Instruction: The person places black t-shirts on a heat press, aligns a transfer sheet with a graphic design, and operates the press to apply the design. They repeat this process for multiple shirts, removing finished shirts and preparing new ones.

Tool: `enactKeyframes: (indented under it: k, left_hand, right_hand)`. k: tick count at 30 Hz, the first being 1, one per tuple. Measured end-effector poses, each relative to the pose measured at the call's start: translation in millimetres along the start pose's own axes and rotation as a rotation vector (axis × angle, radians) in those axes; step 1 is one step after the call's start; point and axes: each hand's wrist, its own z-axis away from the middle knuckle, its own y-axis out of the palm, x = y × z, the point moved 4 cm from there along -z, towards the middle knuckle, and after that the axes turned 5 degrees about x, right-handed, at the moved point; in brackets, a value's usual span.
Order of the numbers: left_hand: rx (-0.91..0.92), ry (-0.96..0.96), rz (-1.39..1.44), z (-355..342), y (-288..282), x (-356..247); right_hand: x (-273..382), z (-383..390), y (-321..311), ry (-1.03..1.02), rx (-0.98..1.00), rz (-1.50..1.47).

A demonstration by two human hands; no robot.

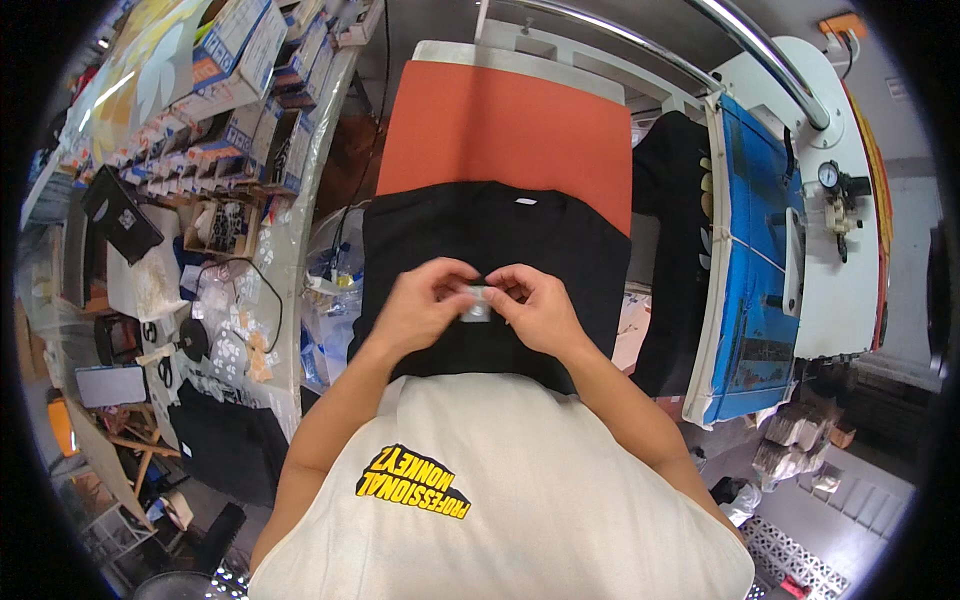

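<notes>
One orange-red board (505, 130) sits at twelve o'clock from the hands, smooth and flat. Over its near part lies a black shirt (590, 260), neckline facing twelve. At three o'clock stands a blue panel (755, 240) with a white handle. At eight o'clock is a dark folded cloth (230, 440); between ten and eleven, blue-and-white boxes (245, 50) crowd a shelf. The left hand (420, 305) (slightly blurred) is nearly closed, thumb and fingertips drawn together beside a small pale square (478, 312); whether it grips the square, I cannot tell. The right hand (535, 300), also nearly closed, pinches the square's upper corner between thumb and fingertips. That square is at the middle of the clock, over the shirt's front. Smaller, between two and three o'clock, is a round gauge (828, 177). Smallest, a white label (526, 201) shows at one o'clock, by the neckline.
</notes>
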Motion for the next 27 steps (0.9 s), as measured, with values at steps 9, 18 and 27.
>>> enactKeyframes:
  k: [9, 18, 27]
  left_hand:
    - [-0.258, 0.690, -0.892, -65.9, 22.1, -18.6]
    - [-0.163, 0.593, -0.868, -75.6, 16.8, 2.9]
    - [-0.141, 0.634, -1.040, -73.0, 21.9, 0.5]
  right_hand:
    - [-13.7, -69.1, -62.8, 0.028, -0.361, 0.320]
    - [-24.9, -19.8, -40.4, -0.413, -0.440, 0.902]
    - [-33.7, -19.2, -31.0, -0.459, -0.492, 0.872]
